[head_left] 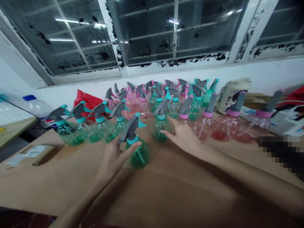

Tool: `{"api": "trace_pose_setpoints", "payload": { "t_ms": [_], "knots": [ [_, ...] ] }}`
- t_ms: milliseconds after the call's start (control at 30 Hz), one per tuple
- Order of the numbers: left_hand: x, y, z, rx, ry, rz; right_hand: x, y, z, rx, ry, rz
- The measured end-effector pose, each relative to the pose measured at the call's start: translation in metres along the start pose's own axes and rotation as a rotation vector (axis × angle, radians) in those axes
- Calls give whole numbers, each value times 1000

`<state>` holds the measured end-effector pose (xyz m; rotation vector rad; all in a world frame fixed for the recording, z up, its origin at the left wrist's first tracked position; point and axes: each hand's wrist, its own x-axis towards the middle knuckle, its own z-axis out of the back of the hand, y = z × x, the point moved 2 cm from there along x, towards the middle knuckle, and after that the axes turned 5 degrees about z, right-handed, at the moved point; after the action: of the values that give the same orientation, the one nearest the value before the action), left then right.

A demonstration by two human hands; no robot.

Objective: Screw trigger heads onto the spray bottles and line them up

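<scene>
My left hand [113, 158] grips a green spray bottle [137, 152] with a grey trigger head and teal collar, standing on the brown cardboard-covered table [166, 190]. The thumb lies across the bottle's neck. My right hand [184, 136] reaches forward with fingers stretched out, its fingertips touching another green spray bottle [161, 126] just behind. It holds nothing.
Several green spray bottles [95, 126] stand in a row at the left, and pink ones [228, 126] at the right, with more packed behind against the wall. A red bag [86, 99], a clear water bottle [35, 106], a beige tub [234, 93] and a flat cardboard box [35, 153] lie around.
</scene>
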<state>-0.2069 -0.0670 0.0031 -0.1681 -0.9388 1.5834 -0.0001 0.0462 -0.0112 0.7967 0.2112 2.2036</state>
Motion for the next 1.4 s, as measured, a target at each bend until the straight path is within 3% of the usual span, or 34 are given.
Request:
{"api": "trace_pose_setpoints", "payload": {
  "t_ms": [267,700,1000,1400],
  "knots": [
    [23,8,-8,60,-20,1,27,0,-24,-35,21,-118],
    [60,3,-30,106,-38,-53,27,-4,-15,46,237,-84],
    [78,5,-40,123,-33,-70,13,5,-3,54,291,-19],
    [81,3,-38,52,-34,-65,-34,19,4,-25,240,130]
  ]
}}
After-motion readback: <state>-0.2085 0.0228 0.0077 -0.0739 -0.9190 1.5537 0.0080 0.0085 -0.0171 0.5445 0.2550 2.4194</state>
